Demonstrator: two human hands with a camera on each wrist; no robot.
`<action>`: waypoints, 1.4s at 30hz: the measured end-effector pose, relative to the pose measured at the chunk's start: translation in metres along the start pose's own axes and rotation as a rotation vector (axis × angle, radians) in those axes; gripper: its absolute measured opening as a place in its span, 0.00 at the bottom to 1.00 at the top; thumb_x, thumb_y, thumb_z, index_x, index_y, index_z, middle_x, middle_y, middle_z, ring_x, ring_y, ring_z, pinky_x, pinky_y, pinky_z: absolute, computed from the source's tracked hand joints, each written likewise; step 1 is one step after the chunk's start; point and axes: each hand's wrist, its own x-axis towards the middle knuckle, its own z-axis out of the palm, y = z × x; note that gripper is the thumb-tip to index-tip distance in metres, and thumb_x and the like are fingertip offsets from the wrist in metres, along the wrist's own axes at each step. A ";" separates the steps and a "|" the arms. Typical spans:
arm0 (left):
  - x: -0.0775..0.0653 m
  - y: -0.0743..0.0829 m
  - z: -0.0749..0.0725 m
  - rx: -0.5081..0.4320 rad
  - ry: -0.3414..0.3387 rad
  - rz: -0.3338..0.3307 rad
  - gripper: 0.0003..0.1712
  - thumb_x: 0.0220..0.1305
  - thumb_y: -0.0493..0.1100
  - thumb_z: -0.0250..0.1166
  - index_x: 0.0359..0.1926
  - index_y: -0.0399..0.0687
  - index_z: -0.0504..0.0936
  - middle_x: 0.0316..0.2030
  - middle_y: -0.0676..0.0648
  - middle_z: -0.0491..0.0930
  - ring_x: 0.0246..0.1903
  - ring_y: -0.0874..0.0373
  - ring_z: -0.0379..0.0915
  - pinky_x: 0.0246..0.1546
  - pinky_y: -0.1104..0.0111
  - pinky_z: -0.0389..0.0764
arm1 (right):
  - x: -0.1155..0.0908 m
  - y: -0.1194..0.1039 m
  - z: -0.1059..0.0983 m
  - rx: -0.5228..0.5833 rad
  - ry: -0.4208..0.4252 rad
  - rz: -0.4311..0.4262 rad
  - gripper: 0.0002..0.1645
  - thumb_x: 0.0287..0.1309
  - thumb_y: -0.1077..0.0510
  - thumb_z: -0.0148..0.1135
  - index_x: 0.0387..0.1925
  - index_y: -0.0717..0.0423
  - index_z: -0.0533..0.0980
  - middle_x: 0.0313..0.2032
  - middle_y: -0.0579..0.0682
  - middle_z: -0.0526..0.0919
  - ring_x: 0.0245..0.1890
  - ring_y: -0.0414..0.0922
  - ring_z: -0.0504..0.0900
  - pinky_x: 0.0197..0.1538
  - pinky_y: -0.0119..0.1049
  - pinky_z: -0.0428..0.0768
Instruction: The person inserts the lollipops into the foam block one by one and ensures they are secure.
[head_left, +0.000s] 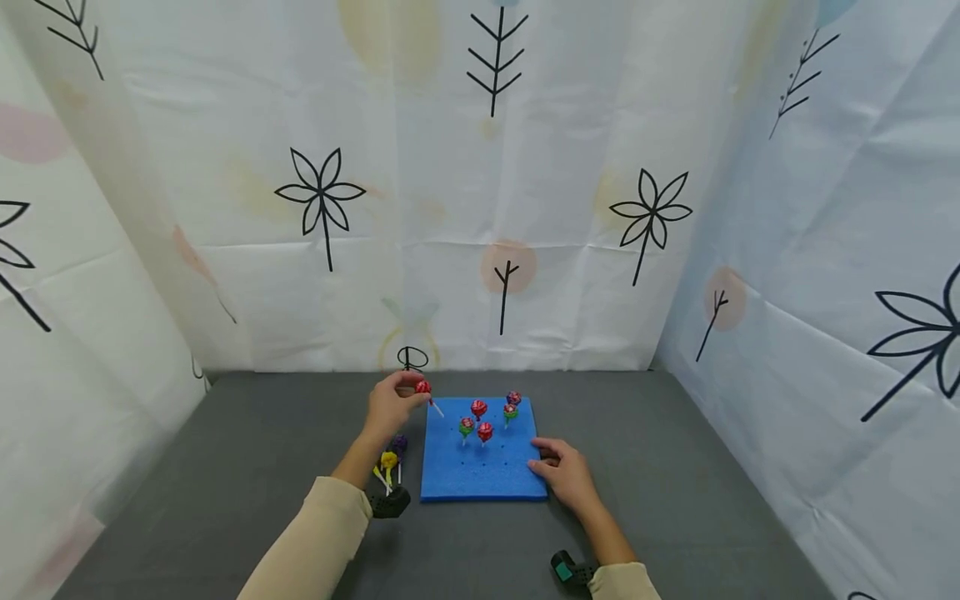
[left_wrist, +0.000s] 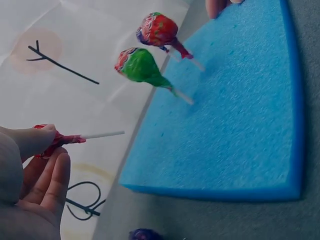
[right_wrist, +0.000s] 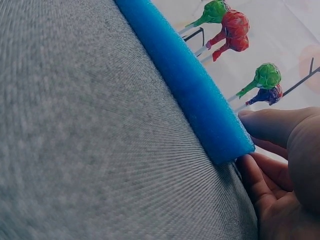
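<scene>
My left hand [head_left: 392, 407] pinches a red-wrapped lollipop [head_left: 423, 387] by its head, over the far left corner of a blue foam board [head_left: 450, 475]. Its white stick points away from the fingers, toward the board, and is clear of the foam in the left wrist view. Several wrapped lollipops stand stick-down in the foam: a red lollipop [head_left: 478, 408], a green lollipop [left_wrist: 142, 66] and a purple one [right_wrist: 267, 94] among them. At the board's right edge, my right hand [head_left: 564, 471] grips the foam between thumb [right_wrist: 270, 125] and fingers.
Left of the board, by the left wrist, lie a yellow lollipop [head_left: 388, 460] and a dark purple lollipop [head_left: 400, 443] on the grey table [head_left: 262, 467]. Small holes dot the foam. A patterned white cloth wall [head_left: 420, 208] encloses the table at the back and sides.
</scene>
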 end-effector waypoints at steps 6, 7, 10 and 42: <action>-0.005 -0.003 0.016 -0.045 0.013 -0.004 0.16 0.56 0.35 0.72 0.47 0.42 0.82 0.44 0.44 0.83 0.42 0.49 0.81 0.40 0.56 0.81 | -0.001 0.000 0.001 0.006 0.000 -0.004 0.20 0.56 0.63 0.70 0.50 0.65 0.79 0.45 0.59 0.81 0.44 0.54 0.81 0.47 0.47 0.81; -0.006 -0.003 0.018 -0.046 0.012 -0.003 0.16 0.56 0.35 0.72 0.47 0.42 0.82 0.43 0.44 0.83 0.41 0.49 0.81 0.39 0.56 0.81 | -0.001 0.000 0.001 0.007 0.001 -0.003 0.20 0.56 0.63 0.70 0.50 0.65 0.79 0.45 0.59 0.81 0.44 0.53 0.81 0.47 0.48 0.81; -0.007 -0.004 0.024 -0.033 0.014 -0.002 0.15 0.56 0.35 0.72 0.46 0.43 0.82 0.43 0.44 0.83 0.41 0.50 0.81 0.37 0.57 0.82 | -0.001 -0.001 0.001 0.003 0.005 0.007 0.19 0.56 0.63 0.70 0.50 0.64 0.80 0.45 0.58 0.81 0.44 0.53 0.81 0.48 0.48 0.81; -0.001 -0.009 0.040 0.250 -0.057 0.202 0.13 0.58 0.32 0.70 0.45 0.43 0.83 0.39 0.48 0.82 0.36 0.55 0.79 0.34 0.62 0.82 | 0.001 0.003 0.002 -0.005 0.006 0.016 0.19 0.56 0.64 0.69 0.51 0.63 0.80 0.45 0.57 0.81 0.44 0.51 0.81 0.48 0.47 0.81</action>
